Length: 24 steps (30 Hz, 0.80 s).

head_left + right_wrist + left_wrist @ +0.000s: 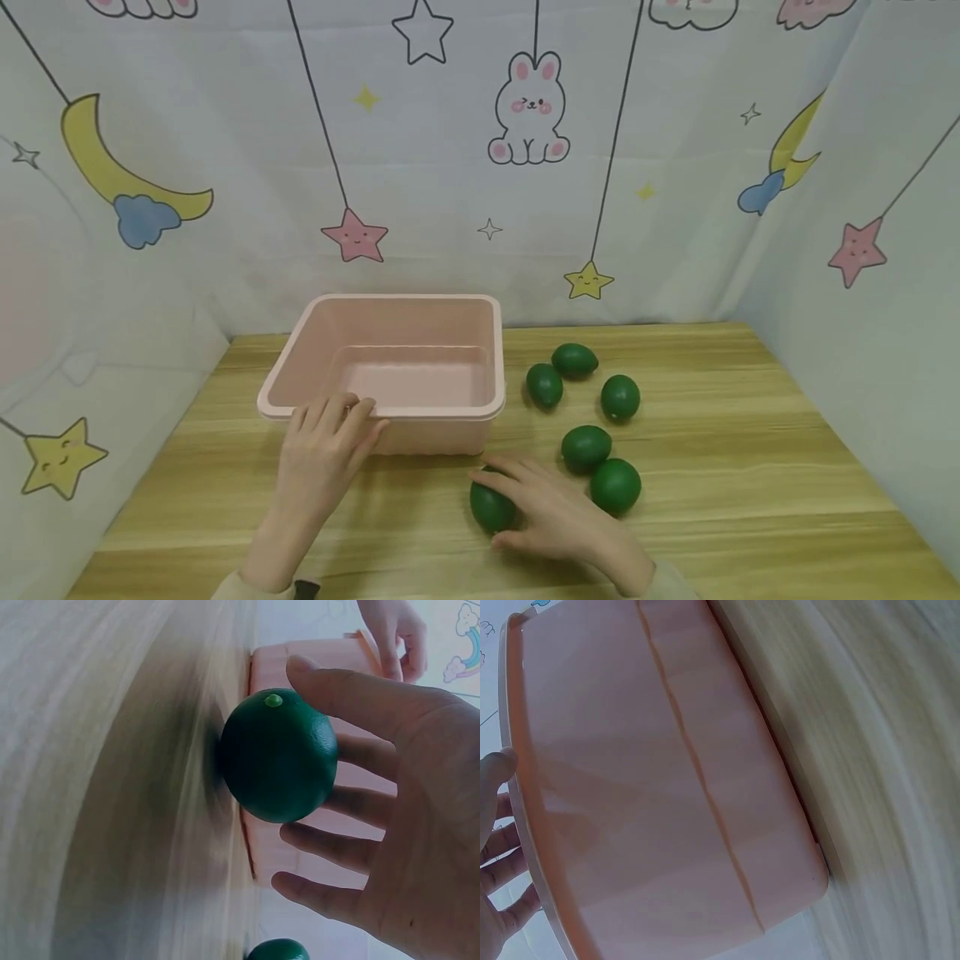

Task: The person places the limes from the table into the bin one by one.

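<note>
My left hand (322,433) grips the near rim of an open pink plastic bin (442,433), its fingers bent over the edge. In the left wrist view the thumb tip lies at the rim, and the bin's outer wall (645,787) fills much of the picture. On the table right of the bin's front corner, a dark green lime (489,502) rests beneath my right hand (551,508). The right wrist view shows that hand's thumb and fairly straight, spread fingers (330,847) reaching around this lime (279,761), with a pale stem spot on it.
Several more green limes lie right of the bin, among them one lime (616,487) close by the right wrist and another lime (574,361) farther back. The wooden table (750,467) meets a white patterned curtain (435,167) behind the bin.
</note>
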{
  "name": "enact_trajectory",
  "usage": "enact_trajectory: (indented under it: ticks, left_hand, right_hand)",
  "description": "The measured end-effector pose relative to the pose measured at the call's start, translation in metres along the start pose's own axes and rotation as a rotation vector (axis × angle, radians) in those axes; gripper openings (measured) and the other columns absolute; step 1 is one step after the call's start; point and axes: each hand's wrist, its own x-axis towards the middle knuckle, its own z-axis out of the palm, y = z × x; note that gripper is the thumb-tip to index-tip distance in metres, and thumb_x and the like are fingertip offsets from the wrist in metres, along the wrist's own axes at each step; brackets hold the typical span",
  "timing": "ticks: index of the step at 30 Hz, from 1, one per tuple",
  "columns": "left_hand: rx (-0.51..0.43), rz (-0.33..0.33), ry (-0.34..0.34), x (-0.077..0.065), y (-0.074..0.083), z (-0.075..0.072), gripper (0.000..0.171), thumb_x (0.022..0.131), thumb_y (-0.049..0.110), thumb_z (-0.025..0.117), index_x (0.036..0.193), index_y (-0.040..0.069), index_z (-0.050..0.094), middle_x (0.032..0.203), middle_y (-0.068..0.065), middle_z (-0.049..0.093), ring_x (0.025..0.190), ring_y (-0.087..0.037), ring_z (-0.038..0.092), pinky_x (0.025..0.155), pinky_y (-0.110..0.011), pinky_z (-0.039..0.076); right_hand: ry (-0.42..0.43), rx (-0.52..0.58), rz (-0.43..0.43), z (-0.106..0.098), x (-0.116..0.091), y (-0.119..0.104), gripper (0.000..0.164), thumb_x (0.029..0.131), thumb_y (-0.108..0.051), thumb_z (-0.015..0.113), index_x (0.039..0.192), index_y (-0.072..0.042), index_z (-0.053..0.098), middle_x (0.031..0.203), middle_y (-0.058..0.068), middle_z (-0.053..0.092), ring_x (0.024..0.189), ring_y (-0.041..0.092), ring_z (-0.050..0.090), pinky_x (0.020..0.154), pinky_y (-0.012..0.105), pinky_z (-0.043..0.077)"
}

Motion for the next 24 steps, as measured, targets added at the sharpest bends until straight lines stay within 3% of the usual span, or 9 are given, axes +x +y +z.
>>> enact_trajectory:
  ticks: [24]
  left_hand:
    - [-0.011, -0.025, -0.018, -0.0001, 0.0009, -0.0018, 0.043, 0.098, 0.042, 0.047, 0.095, 0.004, 0.067, 0.088, -0.011, 0.062, 0.078, -0.027, 0.056, 0.066, -0.039, 0.042]
  right_hand:
    - [-0.047, 0.042, 0.043, 0.0065, 0.0066, 0.0001, 0.067, 0.085, -0.037, 0.071, 0.144, -0.026, 0.042, 0.149, 0.008, 0.043, 0.134, 0.030, 0.046, 0.106, 0.049, 0.043]
